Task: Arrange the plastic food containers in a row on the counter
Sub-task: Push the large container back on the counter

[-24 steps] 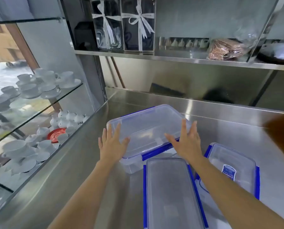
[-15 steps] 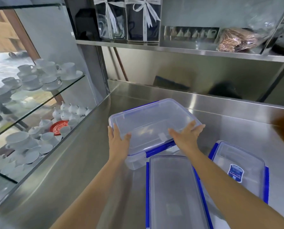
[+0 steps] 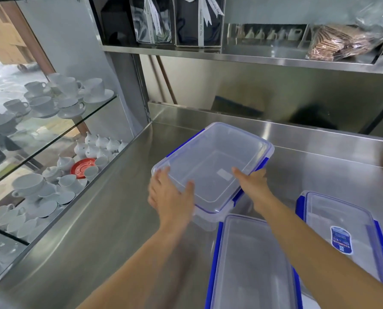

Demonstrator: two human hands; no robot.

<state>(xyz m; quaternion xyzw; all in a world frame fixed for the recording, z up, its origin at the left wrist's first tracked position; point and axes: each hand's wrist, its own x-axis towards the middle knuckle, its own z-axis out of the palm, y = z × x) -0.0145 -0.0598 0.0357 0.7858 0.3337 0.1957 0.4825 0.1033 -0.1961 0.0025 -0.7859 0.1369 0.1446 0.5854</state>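
On the steel counter (image 3: 123, 219), both hands (image 3: 210, 190) grip the large container (image 3: 213, 166).

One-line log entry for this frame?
hands: left, right gripping large container | two containers near, right | row: not formed

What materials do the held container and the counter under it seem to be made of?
Held container: clear, slightly frosted plastic, since the base shows through the lid; blue clips look like plastic too. Counter: likely brushed stainless steel, grey with soft reflections.
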